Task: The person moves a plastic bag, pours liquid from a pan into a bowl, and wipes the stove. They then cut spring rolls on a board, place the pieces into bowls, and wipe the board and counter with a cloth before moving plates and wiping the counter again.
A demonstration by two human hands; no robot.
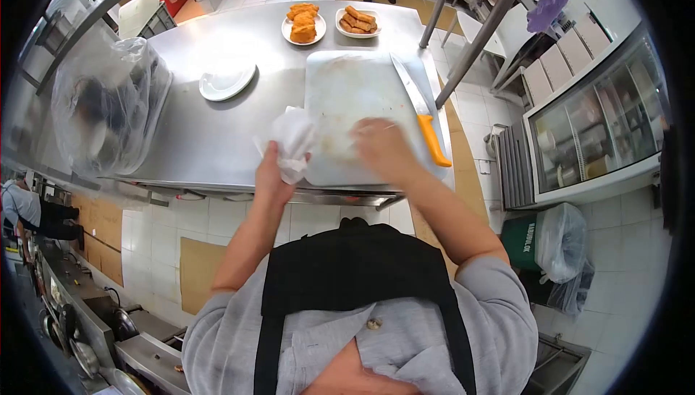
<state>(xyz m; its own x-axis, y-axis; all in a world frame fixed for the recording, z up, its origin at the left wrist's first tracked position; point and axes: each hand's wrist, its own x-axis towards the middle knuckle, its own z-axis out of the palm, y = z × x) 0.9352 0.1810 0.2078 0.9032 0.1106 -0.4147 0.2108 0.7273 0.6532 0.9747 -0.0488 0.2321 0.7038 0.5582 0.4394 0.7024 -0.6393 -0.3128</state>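
My left hand [274,172] is closed around a crumpled white paper or cloth [292,139] at the left edge of the white cutting board [355,91]. Over the board's lower right part, my right hand [384,147] is smeared by motion, and its fingers cannot be made out. A knife [432,138] with an orange handle lies along the board's right side, blade pointing away from me. Light stains and small crumbs mark the board. Behind it stand a plate of orange fried food [302,28] and a dish of brown rolls [358,22].
An empty white plate [228,84] lies on the steel table [181,142]. Clear plastic bags [105,105] cover items at the left. Metal posts [470,44] rise at the right edge, near a glass-doored fridge [594,120]. Two other people stand farther off.
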